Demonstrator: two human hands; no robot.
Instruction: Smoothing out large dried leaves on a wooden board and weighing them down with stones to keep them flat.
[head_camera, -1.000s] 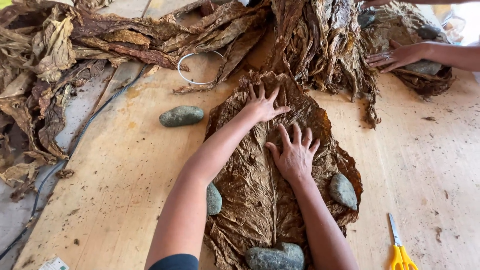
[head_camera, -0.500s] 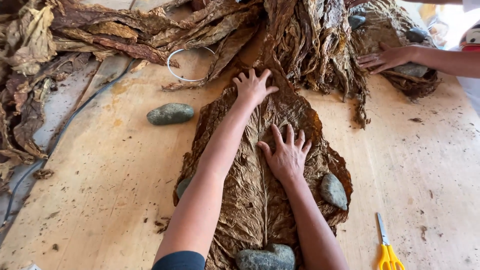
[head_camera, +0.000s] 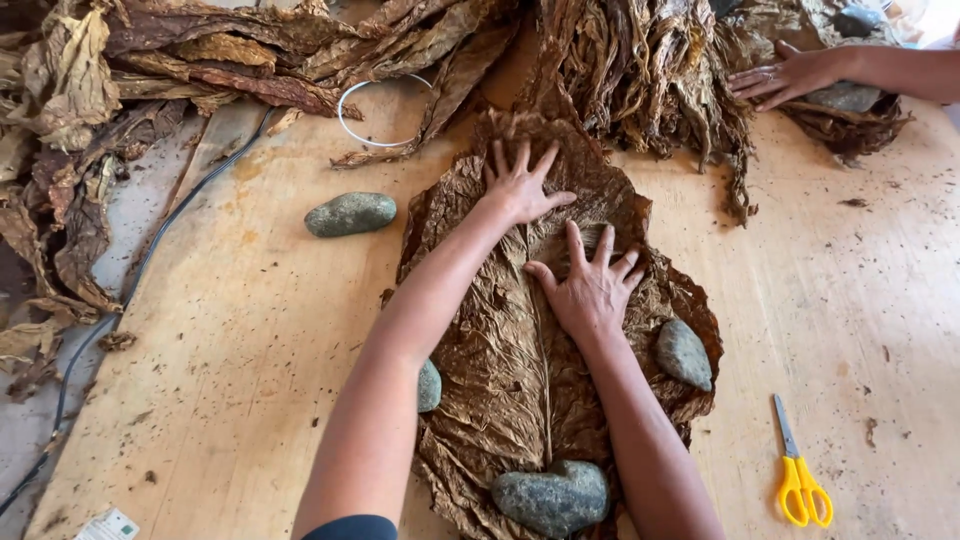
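Head view, hands: left hand and right hand press flat, fingers spread, gripping nothing.
Leaf: big dried leaf lies on the tabletop, pinned by stones.
Risk: brittle leaf may tear under hard smoothing.
Hidden: left stone half behind forearm.

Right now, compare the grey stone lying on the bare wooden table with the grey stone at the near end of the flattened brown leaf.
The oval grey stone on bare wood lies clear of the flattened brown leaf, weighing nothing down; the broad grey stone at the near end sits on it, pinning its edge. The first is smooth and elongated, the second wider and lumpier with a notch on top. Neither is touched: the left hand and right hand press the leaf itself. Both are dull grey-green.
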